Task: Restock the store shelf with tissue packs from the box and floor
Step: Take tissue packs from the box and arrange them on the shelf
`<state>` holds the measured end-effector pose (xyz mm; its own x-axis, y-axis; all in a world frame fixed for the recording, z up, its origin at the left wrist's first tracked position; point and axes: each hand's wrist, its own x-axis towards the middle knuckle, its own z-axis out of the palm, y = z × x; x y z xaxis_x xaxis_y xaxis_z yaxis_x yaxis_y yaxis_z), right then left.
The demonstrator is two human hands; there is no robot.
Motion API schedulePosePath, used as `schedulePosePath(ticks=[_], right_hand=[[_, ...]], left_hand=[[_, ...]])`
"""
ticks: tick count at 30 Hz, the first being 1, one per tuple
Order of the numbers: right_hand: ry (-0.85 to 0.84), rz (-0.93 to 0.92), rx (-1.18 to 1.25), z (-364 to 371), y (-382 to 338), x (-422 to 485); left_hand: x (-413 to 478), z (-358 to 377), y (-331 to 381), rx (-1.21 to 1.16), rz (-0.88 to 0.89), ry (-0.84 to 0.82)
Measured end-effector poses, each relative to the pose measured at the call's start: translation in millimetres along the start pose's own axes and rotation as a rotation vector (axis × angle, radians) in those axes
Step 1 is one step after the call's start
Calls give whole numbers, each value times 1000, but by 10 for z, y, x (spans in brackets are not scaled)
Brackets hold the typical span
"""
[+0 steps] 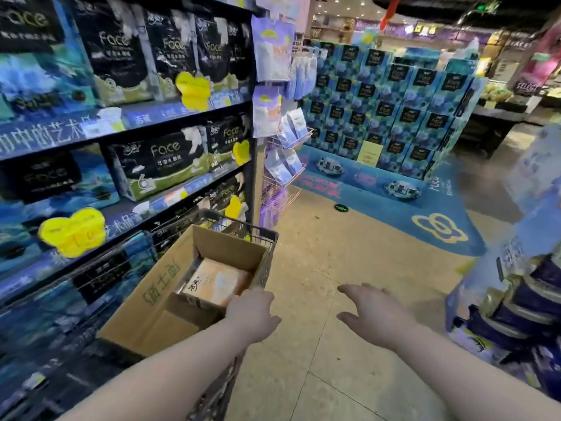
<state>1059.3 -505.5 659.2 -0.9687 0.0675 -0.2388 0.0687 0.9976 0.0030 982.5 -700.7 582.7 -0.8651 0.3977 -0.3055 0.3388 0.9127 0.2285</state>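
Note:
An open cardboard box sits in a wire shopping cart beside the store shelf. Inside the box lie orange tissue packs. My left hand rests at the box's near right edge, on the cart rim, fingers curled over it. My right hand hovers over the floor to the right of the cart, fingers spread, holding nothing. The shelf on the left carries black and blue "Face" tissue packs on several levels.
A stack of purple tissue packs stands on the floor at the right. A wire rack of hanging packets ends the shelf. A big blue display of boxes rises beyond a blue floor mat. Tan tiled floor lies between.

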Motion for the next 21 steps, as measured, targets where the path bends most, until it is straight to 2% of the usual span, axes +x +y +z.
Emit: schedulePosePath(ticks=[4,11,15,21], right_hand=[[-90,-107,-66,-53,-227,772],[-183,-326,-188,-103,-921,2023],[-222,-457,-226,27,-1310,2620],[-379,-568,-304,421,-1713,3622]], left_hand=[[214,-107,-493,-66,-150,-36],[321,-6,-1441,-288,-486,6],[446,167,-1734,-446,-642,-8],[1005,376,-1911,-603,-880,-40]])
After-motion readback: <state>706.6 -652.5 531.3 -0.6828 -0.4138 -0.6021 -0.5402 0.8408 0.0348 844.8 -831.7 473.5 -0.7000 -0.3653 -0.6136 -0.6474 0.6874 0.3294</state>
